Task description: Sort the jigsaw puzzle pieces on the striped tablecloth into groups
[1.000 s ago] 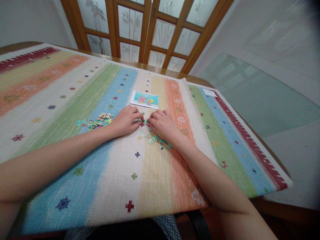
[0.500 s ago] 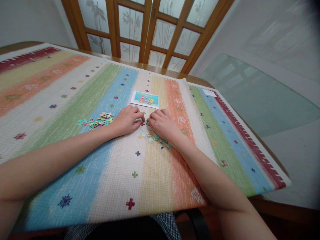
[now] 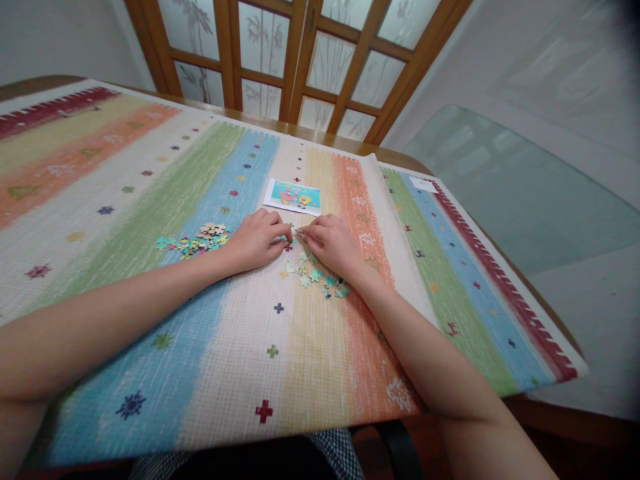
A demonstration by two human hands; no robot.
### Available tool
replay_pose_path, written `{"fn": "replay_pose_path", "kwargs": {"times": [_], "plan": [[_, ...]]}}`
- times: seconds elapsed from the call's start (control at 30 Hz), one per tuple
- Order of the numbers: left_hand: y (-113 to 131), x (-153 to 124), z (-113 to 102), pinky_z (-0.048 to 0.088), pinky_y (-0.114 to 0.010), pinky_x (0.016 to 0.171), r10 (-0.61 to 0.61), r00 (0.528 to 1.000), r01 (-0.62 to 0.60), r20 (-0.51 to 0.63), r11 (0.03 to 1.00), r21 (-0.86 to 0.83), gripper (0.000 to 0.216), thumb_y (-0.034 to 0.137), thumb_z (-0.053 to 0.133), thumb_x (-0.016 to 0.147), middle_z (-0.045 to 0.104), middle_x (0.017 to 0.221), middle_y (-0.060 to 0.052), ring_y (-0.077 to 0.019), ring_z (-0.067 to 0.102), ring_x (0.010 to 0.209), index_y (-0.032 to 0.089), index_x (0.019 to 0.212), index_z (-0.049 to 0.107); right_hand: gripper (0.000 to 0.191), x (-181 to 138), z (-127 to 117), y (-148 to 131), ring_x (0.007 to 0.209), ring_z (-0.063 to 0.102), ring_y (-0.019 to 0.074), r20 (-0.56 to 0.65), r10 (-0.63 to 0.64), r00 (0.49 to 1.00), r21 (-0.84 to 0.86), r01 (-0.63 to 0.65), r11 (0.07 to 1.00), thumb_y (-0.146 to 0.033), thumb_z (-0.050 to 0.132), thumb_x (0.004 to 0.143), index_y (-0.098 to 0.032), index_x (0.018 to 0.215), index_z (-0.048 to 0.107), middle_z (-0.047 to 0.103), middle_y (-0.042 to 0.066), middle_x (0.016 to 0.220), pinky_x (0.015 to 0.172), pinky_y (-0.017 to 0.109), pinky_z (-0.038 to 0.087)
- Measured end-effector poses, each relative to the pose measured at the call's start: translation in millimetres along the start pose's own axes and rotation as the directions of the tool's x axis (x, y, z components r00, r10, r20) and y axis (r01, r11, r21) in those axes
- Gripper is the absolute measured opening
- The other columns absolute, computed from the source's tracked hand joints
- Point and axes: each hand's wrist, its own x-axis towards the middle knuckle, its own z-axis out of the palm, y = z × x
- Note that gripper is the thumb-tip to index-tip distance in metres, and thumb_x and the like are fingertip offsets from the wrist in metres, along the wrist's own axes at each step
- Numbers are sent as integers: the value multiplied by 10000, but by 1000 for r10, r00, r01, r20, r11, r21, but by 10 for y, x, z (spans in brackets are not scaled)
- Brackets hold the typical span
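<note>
My left hand [image 3: 257,239] and my right hand [image 3: 331,242] rest on a striped mat, fingertips almost touching over small puzzle pieces [image 3: 291,240] pinched between them. Under and just behind my right hand lies a loose cluster of teal puzzle pieces [image 3: 314,274]. A bigger heap of mixed puzzle pieces [image 3: 196,241] sits left of my left hand. Beyond the hands lies a small reference picture card [image 3: 293,196] with cartoon figures on a teal ground.
The striped mat [image 3: 150,200] covers a wooden table [image 3: 350,143], with a fold running near the card's right. A white label [image 3: 423,185] lies on the mat's far right. Wooden glazed doors [image 3: 295,53] stand behind; a glass tabletop [image 3: 510,193] is to the right.
Both hands stay together at the same spot; the fingers have shifted slightly on the small pieces. The view has tipped a little.
</note>
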Motion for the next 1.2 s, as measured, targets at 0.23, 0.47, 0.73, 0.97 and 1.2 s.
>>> {"fn": "replay_pose_path", "kwargs": {"times": [0.23, 0.47, 0.73, 0.97, 1.2], "plan": [[-1, -6, -2, 411, -405, 911, -2, 1000, 2, 5, 1000, -6, 153, 279, 584, 932, 595, 1017, -56, -261, 517, 1028, 259, 1033, 697, 226, -11, 2, 96, 1027, 580, 240, 23, -17, 1000, 224, 12, 974, -238, 583, 960, -251, 1111, 751, 723, 61, 1036, 914, 387, 386], [-12, -13, 8, 409, -411, 927, -1, 1000, 1, 2, 1000, 0, 163, 280, 587, 937, 595, 1036, -60, -264, 518, 1040, 255, 1052, 701, 223, -70, -44, 118, 1112, 522, 271, 12, -4, 1000, 85, 3, 996, -240, 581, 973, -247, 1118, 750, 678, 85, 1128, 934, 417, 350], [-3, -10, -2, 414, -417, 928, 3, 1000, -3, -1, 1000, -5, 168, 289, 574, 937, 594, 1018, -64, -269, 522, 1033, 242, 1030, 706, 226, -164, -204, -129, 1065, 537, 263, 134, -139, 981, 54, 132, 990, -438, 705, 923, -263, 1047, 772, 696, 61, 1046, 892, 396, 324], [-4, -7, 6, 416, -415, 928, 13, 1000, -13, -13, 1000, 1, 161, 286, 577, 937, 594, 1006, -64, -266, 526, 1026, 234, 1017, 708, 212, -162, -160, -190, 1039, 529, 258, 127, -171, 977, -61, 180, 982, -382, 632, 983, -232, 1024, 776, 710, 70, 1003, 868, 401, 296], [-19, -11, 9, 417, -408, 920, 13, 1000, -13, -10, 1000, 0, 155, 284, 589, 936, 592, 1009, -60, -263, 522, 1024, 248, 1026, 710, 195, -102, -81, -98, 1037, 541, 252, 106, -92, 990, 114, 80, 990, -336, 597, 998, -224, 978, 757, 705, 62, 1016, 866, 382, 348]]}}
